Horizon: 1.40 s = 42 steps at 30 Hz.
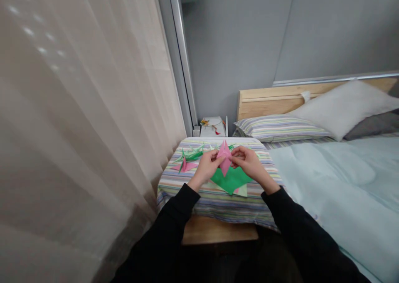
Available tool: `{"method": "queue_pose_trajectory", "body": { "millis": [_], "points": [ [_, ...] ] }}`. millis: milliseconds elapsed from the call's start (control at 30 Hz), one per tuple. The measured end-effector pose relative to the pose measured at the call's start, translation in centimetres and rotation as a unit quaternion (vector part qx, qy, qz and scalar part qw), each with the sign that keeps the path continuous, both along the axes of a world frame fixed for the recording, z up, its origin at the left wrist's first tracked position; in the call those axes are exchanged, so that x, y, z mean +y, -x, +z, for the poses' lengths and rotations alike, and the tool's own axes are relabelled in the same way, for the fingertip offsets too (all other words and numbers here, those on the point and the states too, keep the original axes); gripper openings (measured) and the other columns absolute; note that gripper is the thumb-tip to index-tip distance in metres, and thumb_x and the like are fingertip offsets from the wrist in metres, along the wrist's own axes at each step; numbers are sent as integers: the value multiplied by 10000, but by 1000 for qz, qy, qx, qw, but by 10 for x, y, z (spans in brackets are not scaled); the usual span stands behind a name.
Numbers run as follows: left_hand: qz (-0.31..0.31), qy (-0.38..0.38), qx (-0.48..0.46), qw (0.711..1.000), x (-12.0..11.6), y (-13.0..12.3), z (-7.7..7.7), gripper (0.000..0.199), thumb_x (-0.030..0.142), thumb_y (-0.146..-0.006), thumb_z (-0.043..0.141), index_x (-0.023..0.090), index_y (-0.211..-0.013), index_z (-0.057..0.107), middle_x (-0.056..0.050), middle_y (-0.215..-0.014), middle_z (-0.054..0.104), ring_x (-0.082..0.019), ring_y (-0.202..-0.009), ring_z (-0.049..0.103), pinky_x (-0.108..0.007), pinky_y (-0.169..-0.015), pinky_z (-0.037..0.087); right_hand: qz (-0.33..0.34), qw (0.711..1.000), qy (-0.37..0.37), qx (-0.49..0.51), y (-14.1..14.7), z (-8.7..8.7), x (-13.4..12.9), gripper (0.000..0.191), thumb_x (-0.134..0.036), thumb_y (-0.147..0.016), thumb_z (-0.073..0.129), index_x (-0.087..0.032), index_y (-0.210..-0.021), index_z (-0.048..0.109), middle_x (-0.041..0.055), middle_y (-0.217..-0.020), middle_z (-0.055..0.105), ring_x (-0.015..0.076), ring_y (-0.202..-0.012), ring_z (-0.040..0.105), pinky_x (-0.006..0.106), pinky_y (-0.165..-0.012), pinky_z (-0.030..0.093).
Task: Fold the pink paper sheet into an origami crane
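A folded pink paper (pixel 224 160), shaped like a diamond with a split upper tip, is held upright between both hands. My left hand (pixel 208 166) pinches its left edge, and my right hand (pixel 246 161) grips the right edge with thumb and fingers. Beneath them, a green paper sheet (pixel 231 182) lies on the striped cloth (pixel 177 186), over paler green paper. To the left of my left hand sit a pink folded paper piece (pixel 185 166) and several green folded pieces (pixel 193 156). More green pieces behind my hands are partly hidden.
A white stand (pixel 212 127) with small items is behind the cloth-covered table. Along the left hangs a beige curtain (pixel 124 87). The bed, with a pale blue cover (pixel 327 171) and pillows, is at the right. A wooden stool edge (pixel 220 232) shows below the table.
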<state>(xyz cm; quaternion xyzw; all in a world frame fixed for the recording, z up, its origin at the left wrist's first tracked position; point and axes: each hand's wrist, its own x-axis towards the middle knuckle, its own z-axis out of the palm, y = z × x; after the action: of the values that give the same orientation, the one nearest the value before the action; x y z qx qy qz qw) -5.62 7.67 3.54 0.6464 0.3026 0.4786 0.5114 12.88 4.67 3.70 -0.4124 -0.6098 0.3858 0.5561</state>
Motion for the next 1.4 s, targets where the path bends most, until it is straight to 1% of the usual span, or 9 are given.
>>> {"method": "queue_pose_trajectory", "body": {
  "millis": [167, 300, 400, 533, 833, 933, 1133, 1300, 1400],
  "points": [
    [-4, -27, -8, 1000, 58, -10, 29, 431, 540, -742, 833, 146, -838, 687, -19, -713, 660, -170, -672, 606, -282, -638, 499, -23, 998, -57, -14, -4, 26, 60, 267, -401, -762, 817, -208, -838, 649, -8, -637, 683, 155, -516, 636, 275, -488, 512],
    [42, -58, -27, 997, 102, -26, 21, 442, 584, -793, 778, 161, -819, 653, -5, -696, 618, -158, -650, 549, -279, -627, 471, -82, 992, -94, 6, 5, 14, 112, 299, -470, -892, 730, -199, -823, 625, -39, -623, 611, 112, -504, 557, 247, -487, 464],
    [68, -84, -34, 994, 116, -34, 8, 421, 568, -825, 765, 179, -757, 618, 4, -679, 578, -162, -689, 534, -276, -667, 457, -108, 988, -109, 17, 9, -4, 130, 328, -481, -965, 671, -188, -828, 616, -65, -610, 556, 91, -478, 502, 232, -474, 439],
    [88, -101, -41, 990, 108, -34, 2, 396, 558, -918, 682, 190, -804, 592, 13, -723, 555, -141, -658, 478, -260, -626, 409, -118, 985, -127, 22, 10, -17, 125, 336, -521, -970, 624, -229, -804, 628, -45, -560, 555, 124, -438, 506, 265, -425, 398],
    [131, -73, -25, 988, 93, -24, -6, 418, 595, -997, 570, 196, -873, 579, 43, -629, 482, -120, -523, 414, -246, -489, 323, -105, 986, -128, 28, 11, -18, 101, 306, -477, -1006, 575, -220, -855, 641, -31, -582, 611, 116, -403, 537, 255, -414, 394],
    [124, -83, -13, 989, 95, -24, -11, 391, 560, -1015, 554, 182, -961, 639, 10, -698, 577, -141, -594, 506, -249, -548, 401, -97, 987, -124, 16, 13, -21, 100, 238, -429, -969, 640, -219, -856, 650, -33, -587, 610, 117, -420, 531, 253, -420, 402],
    [104, -107, -1, 989, 94, -21, -11, 293, 426, -998, 624, 177, -1128, 707, -68, -1003, 733, -198, -901, 652, -295, -823, 523, -109, 987, -122, -13, 17, -26, 102, 172, -371, -915, 697, -217, -846, 666, -20, -608, 628, 130, -475, 549, 253, -445, 429],
    [138, -101, -21, 985, 89, -17, -5, 312, 349, -890, 761, 200, -1158, 705, -105, -1219, 664, -185, -931, 647, -234, -659, 514, -139, 982, -129, -4, 19, -27, 97, 239, -410, -958, 650, -233, -804, 603, -38, -571, 596, 120, -430, 515, 249, -428, 410],
    [128, -86, -35, 987, 88, -17, -3, 237, 298, -833, 805, 187, -1028, 727, -93, -1113, 663, -183, -925, 658, -220, -641, 515, -150, 980, -134, 2, 21, -26, 93, 254, -436, -972, 631, -239, -815, 600, -37, -570, 604, 123, -413, 512, 257, -423, 408]
  ]
}}
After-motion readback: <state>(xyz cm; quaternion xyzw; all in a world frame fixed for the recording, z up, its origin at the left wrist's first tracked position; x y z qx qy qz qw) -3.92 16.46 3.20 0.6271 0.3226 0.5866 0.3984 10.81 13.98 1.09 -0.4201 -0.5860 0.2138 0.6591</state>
